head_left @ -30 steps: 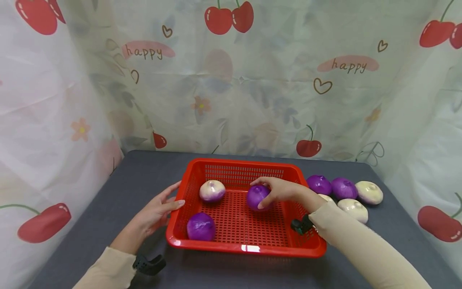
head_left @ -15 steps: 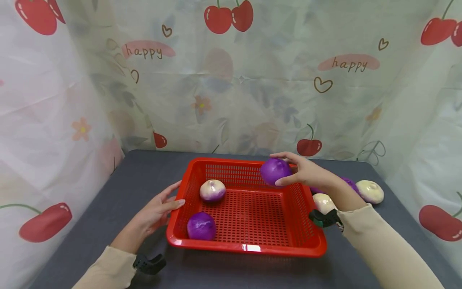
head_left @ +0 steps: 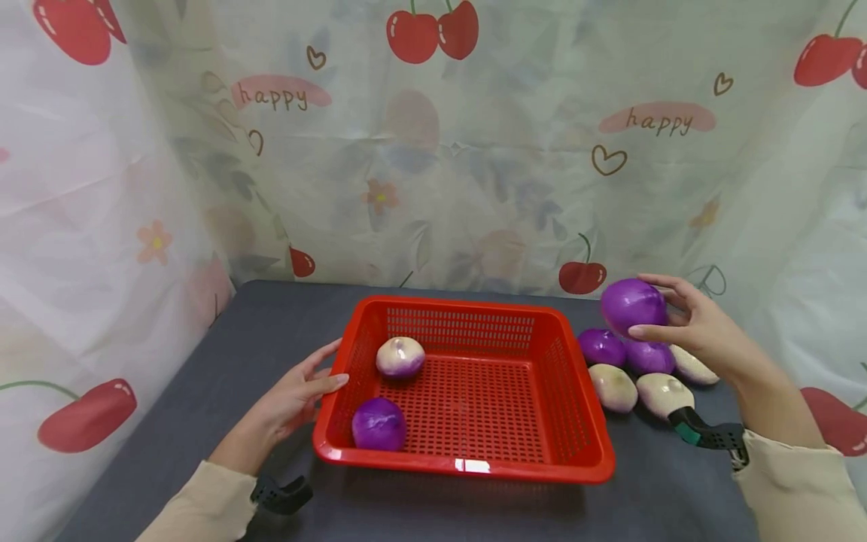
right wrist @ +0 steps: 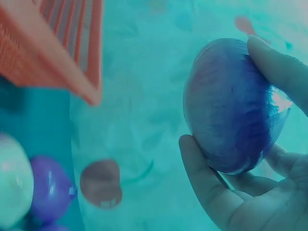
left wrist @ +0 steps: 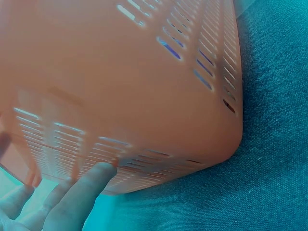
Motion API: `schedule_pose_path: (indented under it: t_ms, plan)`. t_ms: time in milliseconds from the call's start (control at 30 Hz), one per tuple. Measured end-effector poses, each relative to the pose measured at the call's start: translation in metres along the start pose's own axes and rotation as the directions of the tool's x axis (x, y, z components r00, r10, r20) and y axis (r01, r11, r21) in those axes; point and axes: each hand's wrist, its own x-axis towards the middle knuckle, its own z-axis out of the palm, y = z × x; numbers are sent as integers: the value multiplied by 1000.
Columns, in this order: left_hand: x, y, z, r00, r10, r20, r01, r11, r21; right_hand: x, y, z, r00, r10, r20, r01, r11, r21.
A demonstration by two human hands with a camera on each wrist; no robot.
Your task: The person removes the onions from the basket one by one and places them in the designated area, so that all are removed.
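1. The right hand (head_left: 701,327) grips a glossy purple vegetable (head_left: 631,307), thumb on one side and fingers round the other, spread about as wide as its round body.
2. That vegetable is in the air to the right of the red basket (head_left: 528,470), above the group lying there; the right wrist view shows a gap between it and them.
3. The left hand (head_left: 298,395) holds the basket's left side, thumb on the rim and fingers against the slotted outer wall, only slightly bent.
4. Inside the basket, toward its left side, sit a white-and-purple vegetable (head_left: 400,357) and, nearer the front, a dark purple one (head_left: 378,424), apart from each other.
5. Just right of the basket, a close group rests on the grey table (head_left: 284,316): a left purple one (head_left: 602,347), a right purple one (head_left: 649,357), and three pale ones (head_left: 612,388), the rearmost partly hidden behind the right hand.
6. Both arms wear beige sleeves (head_left: 210,504) and black wrist straps (head_left: 281,495).
7. Behind hangs a curtain (head_left: 447,211) printed with cherries, hearts and "happy".
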Motion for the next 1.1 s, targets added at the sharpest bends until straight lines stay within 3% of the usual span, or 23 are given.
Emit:
schedule_pose_path:
  t_ms: [167,400,567,733,933,1100]
  plan:
    - [0,0,0,1000,3,1,-3,1000,6,-19,28,-20,997,-1,-78,2,1000,22]
    - [-2,0,1,1000,-2,-20,2,1000,9,-39,64,-32,976,108,-191,-126,989,-82]
    - [-1,0,1,1000,-7,-16,7,1000,3,-49,92,-34,931,213,-295,-245,967,-75]
    - [-1,0,1,1000,-6,-8,6,1000,0,-57,122,-38,892,264,-368,-293,956,-24]
    - [-1,0,0,1000,-5,-9,5,1000,-1,-59,149,-45,844,387,-372,-403,915,40]
    - [-1,0,-1,1000,-3,1,3,1000,-10,-60,168,-49,816,465,-343,-490,872,15]
